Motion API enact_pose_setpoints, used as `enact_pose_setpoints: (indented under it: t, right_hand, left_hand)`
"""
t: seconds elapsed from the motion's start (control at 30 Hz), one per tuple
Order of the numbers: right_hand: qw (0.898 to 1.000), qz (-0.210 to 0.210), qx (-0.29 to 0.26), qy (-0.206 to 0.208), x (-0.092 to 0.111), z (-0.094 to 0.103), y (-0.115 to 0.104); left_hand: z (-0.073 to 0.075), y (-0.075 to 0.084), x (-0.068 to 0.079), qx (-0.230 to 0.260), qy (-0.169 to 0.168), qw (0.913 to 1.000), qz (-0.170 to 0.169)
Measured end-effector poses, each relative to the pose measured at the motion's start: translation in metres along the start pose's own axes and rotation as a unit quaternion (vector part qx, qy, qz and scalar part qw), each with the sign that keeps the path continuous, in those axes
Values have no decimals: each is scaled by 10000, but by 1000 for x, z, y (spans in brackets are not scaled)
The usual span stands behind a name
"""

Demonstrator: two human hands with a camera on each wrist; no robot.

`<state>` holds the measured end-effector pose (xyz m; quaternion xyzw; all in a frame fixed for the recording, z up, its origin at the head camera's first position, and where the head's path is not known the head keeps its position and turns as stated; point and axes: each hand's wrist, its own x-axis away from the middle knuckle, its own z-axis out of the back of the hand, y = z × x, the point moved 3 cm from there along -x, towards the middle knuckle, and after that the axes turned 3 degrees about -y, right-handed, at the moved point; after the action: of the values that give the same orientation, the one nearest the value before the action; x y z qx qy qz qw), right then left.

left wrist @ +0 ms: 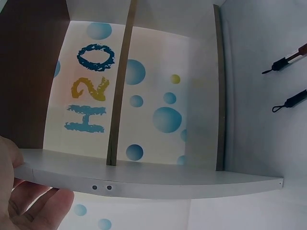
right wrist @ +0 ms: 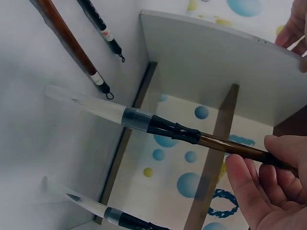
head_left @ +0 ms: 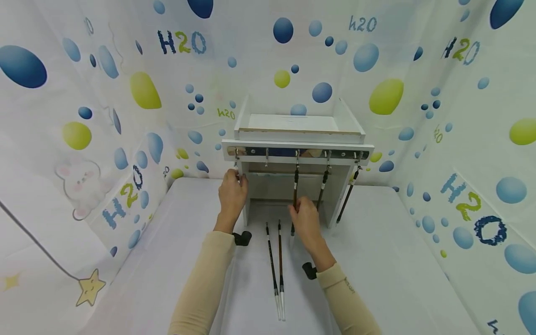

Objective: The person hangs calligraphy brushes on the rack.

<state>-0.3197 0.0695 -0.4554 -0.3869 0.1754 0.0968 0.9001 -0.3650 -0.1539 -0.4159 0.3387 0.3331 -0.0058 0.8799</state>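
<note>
My left hand [head_left: 233, 194] grips the left side panel [left wrist: 158, 184] of a white shelf [head_left: 289, 163], with the thumb on one face and fingers on the other. In the head view, my right hand [head_left: 307, 221] is at the middle hanging writing brush [head_left: 295, 184]. The right wrist view shows thumb and fingers pinching its brown handle [right wrist: 225, 144]; a clear cap [right wrist: 86, 105] covers its pale bristles. Two more brushes, one dark [head_left: 321, 188] and one at the far right [head_left: 348, 197], hang from the hook rail [head_left: 274, 152].
A black-handled brush [head_left: 271, 258] and a brown-handled brush [head_left: 280, 256] lie side by side on the white table [head_left: 402, 260], in front of the shelf. Two hooks at the rail's left, including the second hook [head_left: 266, 157], carry no brush. A patterned curtain [head_left: 251, 60] surrounds the table.
</note>
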Motion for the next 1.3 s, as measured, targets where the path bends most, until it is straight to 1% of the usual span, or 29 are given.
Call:
enact_pose_setpoints:
  t: [0.23,0.5,0.67,0.83,0.9,1.0,1.07,1.17,1.3]
  right_hand:
    - [9998,-158,-56,-72,-6,-1,4]
    - [10000,4,69,7,-5,-1,6]
    - [9999,-17,101,-20,-2,-1,7]
    - [10000,15,29,94,0,3,5]
    - [9999,-1,-17,134,1,9,2]
    - [9996,116,-115,224,2,23,-7]
    - [9991,242,-212,292,1,36,-15]
    - [9975,510,-198,457,-2,56,-27]
    - [9939,750,-129,799,-6,85,-42]
  left_hand:
    - [-3,2,0,-12,62,9999,-80]
    - [-4,3,0,18,12,10000,-45]
    - [-4,3,0,8,35,10000,-85]
    - [-2,3,-1,8,42,9999,-97]
    - [-1,3,-1,3,23,10000,-69]
    - [-1,3,-1,11,14,10000,-37]
    - [0,2,0,20,11,10000,-34]
    - [0,2,0,29,50,10000,-62]
    - [1,2,0,29,63,9999,-89]
